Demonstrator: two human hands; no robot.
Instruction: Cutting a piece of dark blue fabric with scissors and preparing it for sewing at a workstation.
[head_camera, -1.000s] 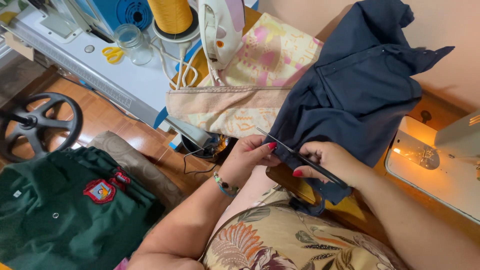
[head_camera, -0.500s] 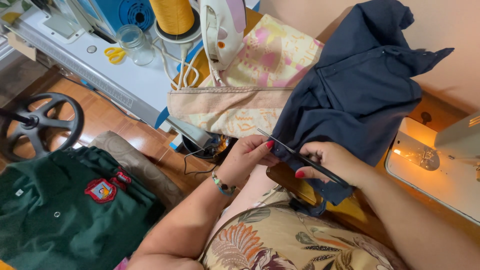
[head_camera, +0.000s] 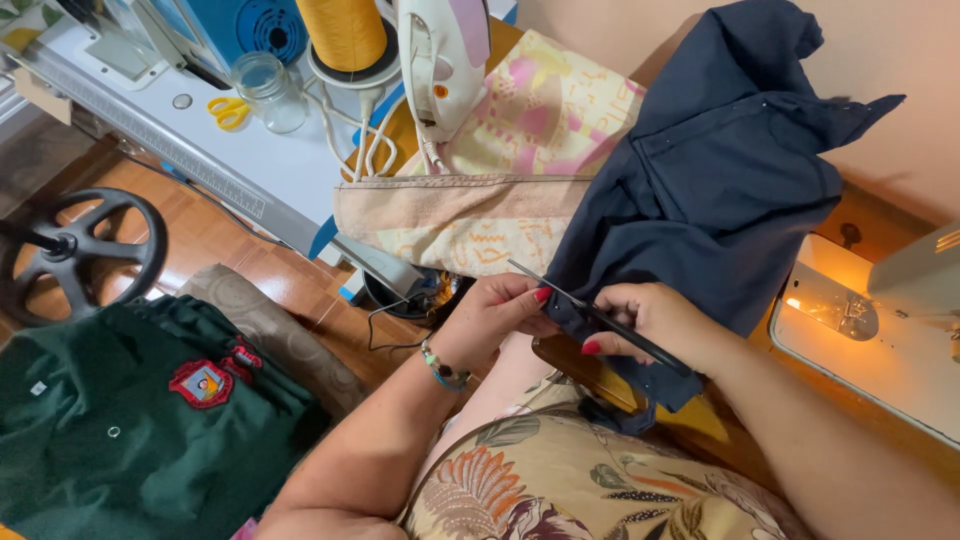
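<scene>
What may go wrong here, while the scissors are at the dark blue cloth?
The scissors in the right hand point toward the left hand, which pinches the navy garment close to the blades, so a fingertip might get nicked. The cloth lies bunched, so a hidden layer might be cut too. The iron stands near the fabric edge.

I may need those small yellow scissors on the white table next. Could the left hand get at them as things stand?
Probably not easily: the left hand pinches the navy garment, and the yellow scissors lie far across, beyond the iron.
</scene>
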